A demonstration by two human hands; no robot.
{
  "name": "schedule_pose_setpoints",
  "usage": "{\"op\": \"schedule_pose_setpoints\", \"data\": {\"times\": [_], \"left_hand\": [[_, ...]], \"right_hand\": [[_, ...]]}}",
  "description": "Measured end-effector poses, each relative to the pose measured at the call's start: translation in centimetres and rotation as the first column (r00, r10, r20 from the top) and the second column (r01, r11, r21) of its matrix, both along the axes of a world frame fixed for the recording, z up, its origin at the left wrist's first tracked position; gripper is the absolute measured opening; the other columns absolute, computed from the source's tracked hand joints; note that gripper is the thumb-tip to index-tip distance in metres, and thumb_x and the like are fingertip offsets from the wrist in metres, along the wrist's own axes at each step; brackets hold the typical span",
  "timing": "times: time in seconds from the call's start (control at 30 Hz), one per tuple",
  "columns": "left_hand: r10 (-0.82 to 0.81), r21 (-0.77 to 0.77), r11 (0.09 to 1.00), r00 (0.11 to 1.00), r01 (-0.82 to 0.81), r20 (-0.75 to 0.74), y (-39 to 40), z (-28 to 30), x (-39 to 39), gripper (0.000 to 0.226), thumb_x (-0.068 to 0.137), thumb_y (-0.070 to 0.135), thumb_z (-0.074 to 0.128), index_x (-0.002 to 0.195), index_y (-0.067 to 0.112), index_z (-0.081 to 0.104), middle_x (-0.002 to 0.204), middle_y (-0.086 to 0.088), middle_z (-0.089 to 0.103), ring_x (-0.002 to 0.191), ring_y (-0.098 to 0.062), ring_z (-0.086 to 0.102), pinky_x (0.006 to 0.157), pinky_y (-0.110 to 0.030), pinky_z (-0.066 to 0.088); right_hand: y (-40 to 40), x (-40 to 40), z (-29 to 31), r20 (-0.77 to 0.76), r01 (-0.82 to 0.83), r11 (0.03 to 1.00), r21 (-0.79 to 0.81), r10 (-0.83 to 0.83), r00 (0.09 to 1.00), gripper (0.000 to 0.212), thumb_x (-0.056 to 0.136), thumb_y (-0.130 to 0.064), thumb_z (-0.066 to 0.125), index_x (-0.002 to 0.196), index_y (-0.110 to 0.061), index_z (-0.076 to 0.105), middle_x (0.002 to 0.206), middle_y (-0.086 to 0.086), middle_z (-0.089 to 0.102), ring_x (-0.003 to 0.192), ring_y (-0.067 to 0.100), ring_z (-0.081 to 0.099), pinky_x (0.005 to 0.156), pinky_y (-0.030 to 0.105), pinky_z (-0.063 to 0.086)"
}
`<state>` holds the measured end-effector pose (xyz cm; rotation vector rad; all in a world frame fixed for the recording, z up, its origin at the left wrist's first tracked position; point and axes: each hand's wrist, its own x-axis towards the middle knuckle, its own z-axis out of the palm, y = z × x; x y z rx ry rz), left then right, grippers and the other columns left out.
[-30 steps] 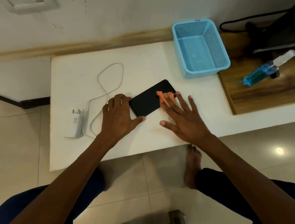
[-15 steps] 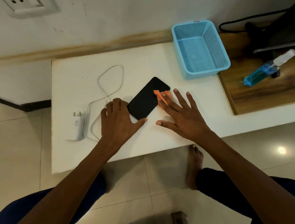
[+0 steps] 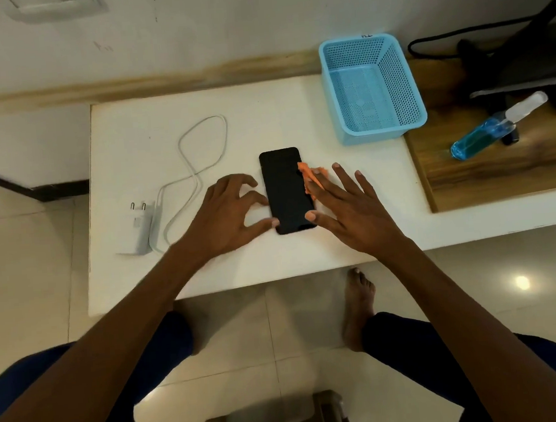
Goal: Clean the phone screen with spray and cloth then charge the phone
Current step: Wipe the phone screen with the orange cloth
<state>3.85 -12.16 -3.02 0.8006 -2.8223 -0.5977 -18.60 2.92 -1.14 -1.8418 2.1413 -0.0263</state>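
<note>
The flat black glass-fronted phone (image 3: pixel 286 190) lies mid-way along the white table (image 3: pixel 150 121) and has swung from a slant to nearly square with me. My left hand (image 3: pixel 227 214), fingers spread and half curled, steadies its near-left edge, while my right hand (image 3: pixel 353 208), fingers straight and splayed, presses the crumpled orange cloth (image 3: pixel 312 178) against its right edge. I judge wiping under way; the white charger with looped cable (image 3: pixel 141 225) lies untouched at left, so charging remains.
</note>
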Motion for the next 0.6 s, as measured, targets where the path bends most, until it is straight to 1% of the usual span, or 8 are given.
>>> {"op": "schedule_pose_setpoints", "data": {"times": [0.13, 0.2, 0.27, 0.33, 0.4, 0.5, 0.57, 0.6], "left_hand": [[-0.117, 0.007, 0.993, 0.991, 0.117, -0.061, -1.1, -0.8, -0.3, 0.032, 0.091, 0.047, 0.060, 0.116, 0.029, 0.067, 0.134, -0.003, 0.050, 0.129, -0.026, 0.043, 0.106, -0.043, 0.032], [-0.097, -0.019, 0.995, 0.994, 0.096, -0.049, -1.8, -1.1, -0.7, 0.037, 0.090, 0.052, 0.056, 0.119, 0.031, 0.060, 0.135, -0.001, 0.048, 0.129, -0.025, 0.043, 0.106, -0.044, 0.034], [-0.063, -0.051, 0.997, 0.998, 0.062, -0.010, -2.8, -0.9, -1.8, 0.057, 0.083, 0.062, 0.057, 0.130, 0.032, 0.048, 0.137, 0.000, 0.045, 0.131, -0.025, 0.041, 0.106, -0.048, 0.036], [-0.071, -0.078, 0.994, 0.996, 0.075, 0.059, -4.3, -0.4, -3.6, 0.084, 0.073, 0.074, 0.060, 0.143, 0.035, 0.035, 0.144, -0.001, 0.039, 0.136, -0.026, 0.036, 0.109, -0.051, 0.034], [-0.120, -0.056, 0.990, 0.974, 0.133, 0.191, -6.0, 0.5, -5.6, 0.102, 0.064, 0.083, 0.059, 0.150, 0.042, 0.021, 0.156, -0.004, 0.026, 0.142, -0.031, 0.024, 0.113, -0.052, 0.023], [-0.239, 0.037, 0.968, 0.863, 0.250, 0.445, -8.3, 1.4, -8.2, 0.111, 0.056, 0.086, 0.064, 0.147, 0.057, 0.005, 0.163, -0.001, 0.001, 0.147, -0.032, 0.006, 0.118, -0.052, 0.011], [-0.283, 0.065, 0.954, 0.809, 0.293, 0.515, -9.1, 1.7, -9.0, 0.110, 0.057, 0.082, 0.068, 0.144, 0.060, 0.005, 0.163, 0.001, -0.003, 0.148, -0.033, 0.002, 0.119, -0.052, 0.010], [-0.290, 0.067, 0.952, 0.809, 0.298, 0.512, -9.3, 1.9, -9.1, 0.107, 0.058, 0.080, 0.069, 0.144, 0.059, 0.009, 0.163, 0.000, -0.001, 0.148, -0.033, 0.003, 0.119, -0.052, 0.010]], "right_hand": [[0.7, -1.0, 0.3, 0.037, 0.024, 1.000, -0.004, -0.024, 0.999, 0.072, 0.090, -0.076, -0.001, 0.153, -0.043, -0.015, 0.167, -0.007, 0.005, 0.154, 0.022, -0.001, 0.123, 0.053, 0.008], [1.1, -1.2, 0.6, 0.048, 0.031, 0.999, -0.012, -0.031, 0.998, 0.070, 0.091, -0.076, 0.001, 0.151, -0.046, -0.018, 0.166, -0.008, 0.008, 0.154, 0.023, 0.002, 0.122, 0.054, 0.011], [1.6, -1.4, 0.8, 0.060, 0.036, 0.999, -0.022, -0.034, 0.998, 0.070, 0.091, -0.076, 0.002, 0.152, -0.046, -0.017, 0.166, -0.008, 0.008, 0.154, 0.023, 0.003, 0.122, 0.054, 0.012], [2.0, -1.5, 0.9, 0.068, 0.029, 0.999, -0.024, -0.027, 0.997, 0.071, 0.091, -0.076, 0.002, 0.152, -0.046, -0.018, 0.166, -0.009, 0.006, 0.154, 0.023, 0.001, 0.123, 0.054, 0.010], [2.3, -1.5, 0.8, 0.080, 0.026, 0.999, -0.022, -0.024, 0.996, 0.071, 0.090, -0.077, 0.001, 0.151, -0.046, -0.019, 0.166, -0.009, 0.003, 0.154, 0.021, -0.002, 0.123, 0.052, 0.007], [2.6, -1.6, 0.7, 0.095, 0.029, 0.999, -0.016, -0.028, 0.995, 0.072, 0.088, -0.079, -0.001, 0.149, -0.048, -0.022, 0.166, -0.011, 0.000, 0.154, 0.019, -0.006, 0.124, 0.050, 0.002], [2.6, -1.7, 0.8, 0.098, 0.026, 1.000, -0.017, -0.024, 0.995, 0.073, 0.088, -0.079, -0.001, 0.150, -0.047, -0.020, 0.166, -0.011, -0.001, 0.154, 0.018, -0.007, 0.124, 0.050, 0.002], [2.6, -1.7, 0.8, 0.096, 0.024, 1.000, -0.018, -0.023, 0.995, 0.073, 0.088, -0.079, 0.000, 0.151, -0.047, -0.020, 0.166, -0.011, 0.000, 0.154, 0.019, -0.007, 0.124, 0.050, 0.002]]}}
